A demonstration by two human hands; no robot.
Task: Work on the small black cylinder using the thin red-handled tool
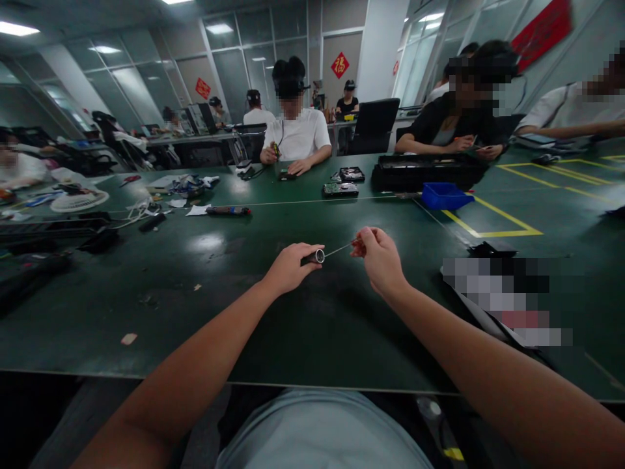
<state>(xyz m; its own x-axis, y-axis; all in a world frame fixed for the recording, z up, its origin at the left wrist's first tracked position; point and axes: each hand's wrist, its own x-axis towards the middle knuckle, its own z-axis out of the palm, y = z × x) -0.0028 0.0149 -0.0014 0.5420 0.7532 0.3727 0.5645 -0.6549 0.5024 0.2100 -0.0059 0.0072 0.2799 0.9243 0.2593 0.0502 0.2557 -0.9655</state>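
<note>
Over the middle of the green table, my left hand [289, 268] is closed around a short dark cylinder [312, 257] with a pale ring at its end. That round end faces me. To its right, my right hand [379, 257] pinches a thin metal rod [338, 249], possibly a screwdriver shaft. The rod slants down to the left, and its far end reaches the ringed end of the cylinder; I cannot tell whether it goes inside. My right fingers hide the other end of the rod.
Beyond my hands lie a dark pen-like tool [228, 211], hard drives [340, 189], a blue bin [446, 195] and a long black casing [430, 172]. A blurred-out packet [502, 303] lies at right. A co-worker [296, 133] sits opposite; loose parts crowd the left.
</note>
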